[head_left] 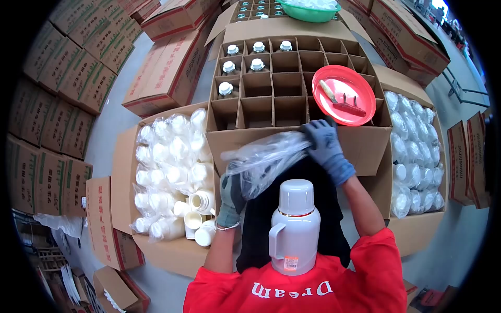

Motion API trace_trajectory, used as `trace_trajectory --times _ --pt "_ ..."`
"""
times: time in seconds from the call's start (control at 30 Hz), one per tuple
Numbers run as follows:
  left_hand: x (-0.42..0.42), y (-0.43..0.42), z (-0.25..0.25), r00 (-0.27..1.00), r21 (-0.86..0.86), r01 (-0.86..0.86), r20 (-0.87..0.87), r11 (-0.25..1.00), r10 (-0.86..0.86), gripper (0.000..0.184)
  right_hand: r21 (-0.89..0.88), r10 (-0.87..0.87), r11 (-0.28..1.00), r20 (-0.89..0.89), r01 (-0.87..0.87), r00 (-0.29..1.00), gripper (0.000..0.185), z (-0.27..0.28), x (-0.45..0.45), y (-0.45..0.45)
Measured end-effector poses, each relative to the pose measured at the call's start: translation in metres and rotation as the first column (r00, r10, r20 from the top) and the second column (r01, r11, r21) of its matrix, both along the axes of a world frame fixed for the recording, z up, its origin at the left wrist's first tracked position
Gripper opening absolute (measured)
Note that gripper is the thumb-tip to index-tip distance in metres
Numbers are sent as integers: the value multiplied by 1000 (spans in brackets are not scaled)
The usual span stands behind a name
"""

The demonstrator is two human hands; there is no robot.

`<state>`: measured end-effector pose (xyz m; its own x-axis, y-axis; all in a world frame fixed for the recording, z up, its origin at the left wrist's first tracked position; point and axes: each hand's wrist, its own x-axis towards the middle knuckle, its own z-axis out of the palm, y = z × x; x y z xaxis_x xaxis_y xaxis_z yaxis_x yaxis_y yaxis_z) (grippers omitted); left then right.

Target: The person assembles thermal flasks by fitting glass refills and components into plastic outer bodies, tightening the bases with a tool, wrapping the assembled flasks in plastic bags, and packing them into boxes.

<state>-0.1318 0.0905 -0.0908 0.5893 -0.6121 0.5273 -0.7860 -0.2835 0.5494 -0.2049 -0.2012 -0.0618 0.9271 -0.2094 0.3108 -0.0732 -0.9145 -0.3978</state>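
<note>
Clear plastic bags (266, 159) stretch between my two gloved hands over my lap. My right hand (324, 145) pinches their upper end, close to the front edge of the divided carton (355, 151). At the lower left end, my left hand (232, 195) is closed on the plastic, its fingers partly hidden by it. A white vacuum flask (295, 229) with a handle and an orange label stands upright against my chest, touched by neither hand. Several white-capped bottles (257, 65) occupy back-left cells of the carton. A red plastic basin (344, 78) holding small tools rests on its right side.
On the left, an open carton (167, 255) holds bagged white flask parts and several unbagged ones. Another carton (417, 224) of bagged parts stands at the right. A green basin (308, 13) sits at the back. Stacked cartons (57, 115) line the left side.
</note>
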Motion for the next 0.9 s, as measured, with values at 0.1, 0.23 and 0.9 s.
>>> trace_trajectory --times 0.1,0.23,0.9 --pt "-31 6 -69 835 -245 -140 -550 959 -18 40 212 -176 969 219 129 960 51 -70 -52 -6" --pt "-65 15 -5 776 -135 139 -601 981 -193 46 -82 -114 988 205 133 972 33 -44 -146 44" --pt "-116 36 51 850 556 165 -500 815 169 49 95 519 852 -280 -515 808 42 -37 -271 107"
